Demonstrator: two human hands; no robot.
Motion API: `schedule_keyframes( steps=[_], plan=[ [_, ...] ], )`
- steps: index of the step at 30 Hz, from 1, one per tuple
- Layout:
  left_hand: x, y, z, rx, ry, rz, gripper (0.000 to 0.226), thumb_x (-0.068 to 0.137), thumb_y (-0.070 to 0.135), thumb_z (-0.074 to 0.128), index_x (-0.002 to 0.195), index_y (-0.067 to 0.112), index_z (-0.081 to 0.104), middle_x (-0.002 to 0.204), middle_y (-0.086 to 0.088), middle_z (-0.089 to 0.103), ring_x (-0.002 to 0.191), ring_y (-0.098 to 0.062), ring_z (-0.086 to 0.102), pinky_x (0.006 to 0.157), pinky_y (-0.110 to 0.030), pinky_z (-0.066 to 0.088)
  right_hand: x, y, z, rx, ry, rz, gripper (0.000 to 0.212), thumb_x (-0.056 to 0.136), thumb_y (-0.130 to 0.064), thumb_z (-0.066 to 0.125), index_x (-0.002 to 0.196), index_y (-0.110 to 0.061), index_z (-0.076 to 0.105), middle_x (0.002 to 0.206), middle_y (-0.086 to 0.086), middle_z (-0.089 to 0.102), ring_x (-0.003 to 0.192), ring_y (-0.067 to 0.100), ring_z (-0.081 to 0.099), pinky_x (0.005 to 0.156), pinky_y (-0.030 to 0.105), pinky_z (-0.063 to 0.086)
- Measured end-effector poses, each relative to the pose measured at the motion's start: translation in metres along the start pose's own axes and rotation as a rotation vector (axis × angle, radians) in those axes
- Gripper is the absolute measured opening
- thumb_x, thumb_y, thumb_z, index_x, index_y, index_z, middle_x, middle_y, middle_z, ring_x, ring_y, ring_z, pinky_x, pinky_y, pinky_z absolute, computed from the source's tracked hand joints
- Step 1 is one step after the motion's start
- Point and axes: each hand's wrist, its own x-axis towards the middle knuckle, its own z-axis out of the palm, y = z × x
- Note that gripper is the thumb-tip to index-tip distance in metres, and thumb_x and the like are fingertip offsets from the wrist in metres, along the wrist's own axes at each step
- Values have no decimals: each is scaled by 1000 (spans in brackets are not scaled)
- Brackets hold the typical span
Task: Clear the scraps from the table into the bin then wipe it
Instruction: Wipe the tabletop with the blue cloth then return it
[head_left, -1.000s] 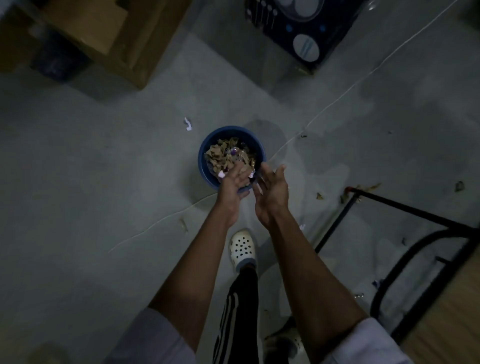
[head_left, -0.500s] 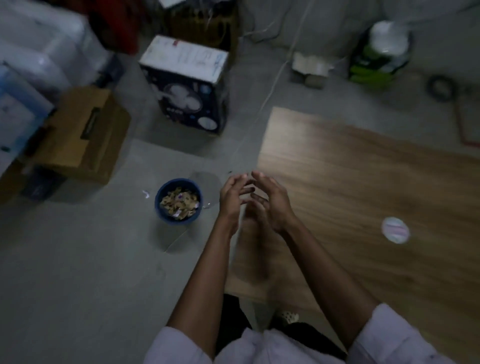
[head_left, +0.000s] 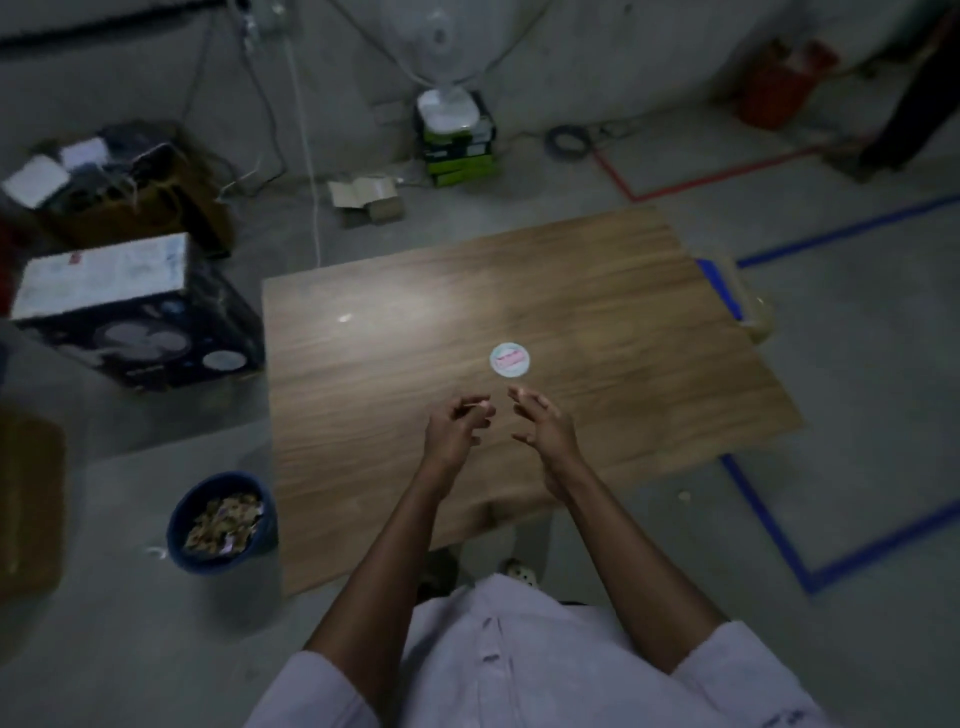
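A low wooden table (head_left: 597, 291) fills the middle of the view. On it lies a round white disc with pink print (head_left: 509, 359) and a tiny pale scrap (head_left: 345, 318) near the far left. My left hand (head_left: 454, 431) and my right hand (head_left: 543, 423) hover side by side over the table's near half, just short of the disc, fingers curled loosely and apart, holding nothing. A blue bin (head_left: 222, 522) full of brownish scraps stands on the floor by the table's near left corner.
A dark printed box (head_left: 135, 317) and open cardboard boxes (head_left: 124, 192) stand left of the table. A fan base on green boxes (head_left: 454, 135) is beyond it. Blue tape lines (head_left: 769, 525) mark the floor on the right. Cables run along the wall.
My hands left the bin, where they were held over the scraps, and came across to the table. My view swung from the floor up to the tabletop.
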Motion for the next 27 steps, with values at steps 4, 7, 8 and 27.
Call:
schedule_keyframes(
  steps=[4, 7, 8, 27],
  plan=[
    [-4, -9, 24, 140, -115, 51, 17, 95, 11, 66, 110, 15, 74, 109, -7, 76, 96, -16, 66, 78, -28, 48, -16, 3, -39, 27, 164, -49, 16, 104, -27, 58, 111, -27, 72, 123, -7, 70, 111, 8, 60, 80, 31, 49],
    [-3, -8, 32, 319, -221, 177, 25, 97, 18, 67, 121, 12, 72, 116, -1, 73, 104, -12, 66, 93, -33, 52, -25, 9, -54, 15, 290, -111, 16, 103, -25, 61, 113, -26, 73, 109, -14, 71, 98, 1, 62, 84, 30, 49],
    [-1, -8, 35, 408, -243, 260, 30, 97, 27, 67, 124, 14, 71, 120, 0, 71, 109, -13, 64, 97, -35, 51, -28, 12, -59, -4, 328, -137, 18, 102, -24, 62, 116, -24, 73, 106, -16, 71, 94, -1, 62, 85, 28, 48],
    [32, -18, 222, 523, -381, 288, 28, 108, 25, 50, 118, 7, 70, 95, -8, 76, 80, -17, 72, 67, -31, 55, 0, -1, -261, -403, 375, -115, 19, 100, -28, 65, 116, -26, 75, 116, -6, 73, 109, 10, 66, 96, 30, 53]
  ],
)
